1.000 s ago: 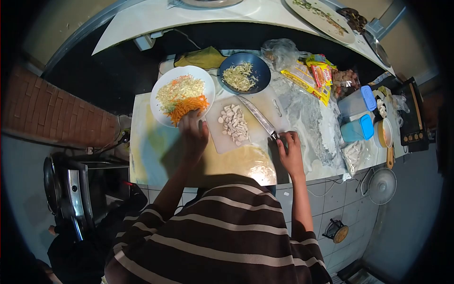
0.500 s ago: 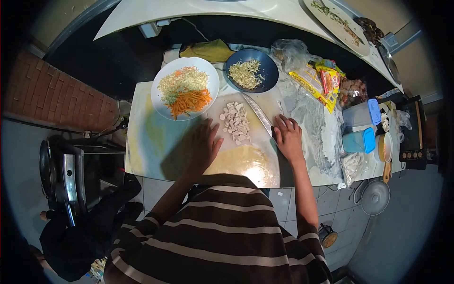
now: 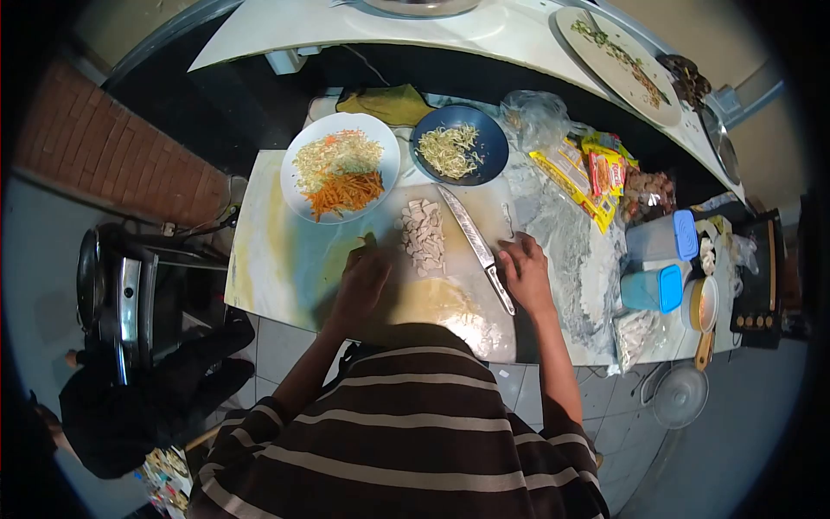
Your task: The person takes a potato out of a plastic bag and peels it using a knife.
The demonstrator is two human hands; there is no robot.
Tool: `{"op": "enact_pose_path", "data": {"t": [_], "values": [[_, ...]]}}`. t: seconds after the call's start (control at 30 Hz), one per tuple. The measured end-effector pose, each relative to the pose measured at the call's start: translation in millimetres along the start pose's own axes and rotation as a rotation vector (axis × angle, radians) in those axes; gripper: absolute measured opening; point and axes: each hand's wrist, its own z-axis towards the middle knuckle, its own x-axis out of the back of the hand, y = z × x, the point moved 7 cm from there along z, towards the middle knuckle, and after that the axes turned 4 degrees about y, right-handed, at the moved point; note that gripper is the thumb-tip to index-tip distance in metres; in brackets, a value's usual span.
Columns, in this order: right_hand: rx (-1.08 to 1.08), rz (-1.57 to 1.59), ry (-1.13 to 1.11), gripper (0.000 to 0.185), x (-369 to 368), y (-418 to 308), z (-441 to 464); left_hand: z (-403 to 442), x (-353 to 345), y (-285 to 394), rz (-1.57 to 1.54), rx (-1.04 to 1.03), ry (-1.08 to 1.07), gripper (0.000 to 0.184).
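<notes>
Marble-patterned counter (image 3: pixel 571 285) stretched across the view, beneath a raised white shelf (image 3: pixel 328 39). On its middle lay a translucent chopping board (image 3: pixel 460 249). Beyond the board's far left corner stood a white plate (image 3: pixel 290 177), bearing orange carrot shreds (image 3: pixel 347 195) nearest the person and paler shreds (image 3: pixel 333 163) behind. Just right of the plate, a dark blue bowl (image 3: pixel 494 151) contained pale strands (image 3: pixel 448 151). The left hand (image 3: pixel 367 275) was placed left of the board, fingers bent; whether they pinched anything could not be told. The right hand (image 3: pixel 525 266), fingers slightly apart and curved, was just beside the knife (image 3: pixel 471 232), which lay diagonally, handle toward the person; contact could not be confirmed. Chopped pale pieces (image 3: pixel 423 238) formed a heap on the board, left of the blade.
</notes>
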Motion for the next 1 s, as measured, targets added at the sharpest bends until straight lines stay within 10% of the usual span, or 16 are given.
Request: {"op": "enact_pose_path", "data": {"t": [0.6, 1.0], "values": [[0.316, 0.183, -0.129, 0.032, -5, 32, 16, -102, 17, 23, -0.108, 0.475, 0.623, 0.029], [0.223, 0.109, -0.066, 0.025, -9, 25, 18, -47, 43, 21, 0.150, 0.258, 0.559, 0.030]]}}
